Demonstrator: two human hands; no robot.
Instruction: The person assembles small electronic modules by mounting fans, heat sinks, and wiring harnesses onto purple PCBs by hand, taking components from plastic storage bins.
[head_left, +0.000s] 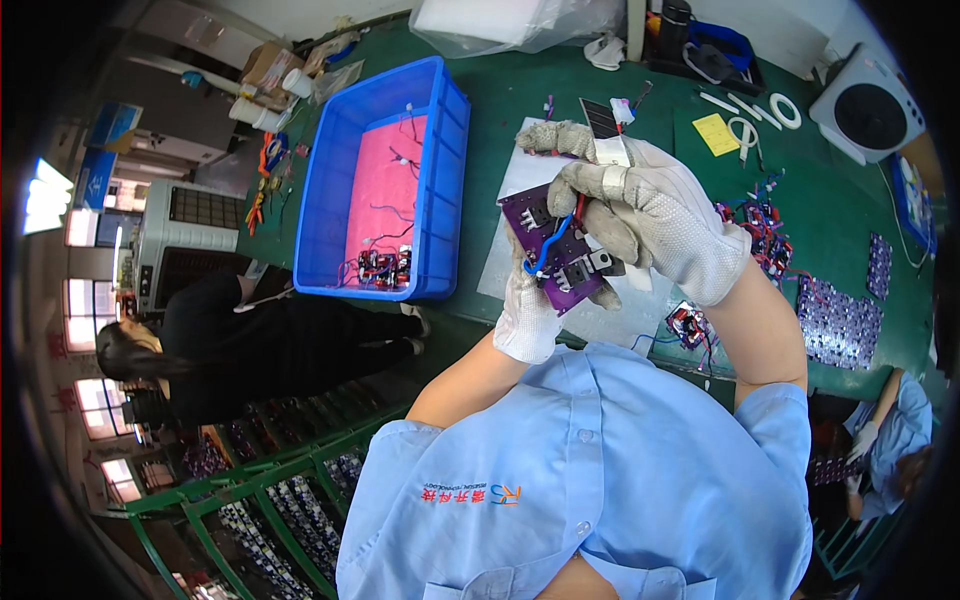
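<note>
At the far left of the green table [500,110] we see a blue plastic bin [440,170] lined with a pink sheet [385,180], and a few small wired boards [382,265] lie at its near end. Beside the table on the left, another person in dark clothes [250,345] is bent over. Moving right, above a white sheet [520,180] on the table, our left hand [530,300], in a white knit glove, grips the near edge of a purple circuit board [560,245], fingers curled under it. The board is held up off the table, tilted, with a blue wire [543,258] looping across its face and black parts mounted on it. Our right hand [650,215], gloved too, is clenched over the board's far right edge, fingers pressing down on it. Just right of the hands, more wired boards [760,225] lie in a loose heap, and a purple panel [838,322] rests near the table's near edge. Farther right, we see scissors [742,135], a yellow pad [716,134], a tape ring [785,110] and a small white fan [866,105].
</note>
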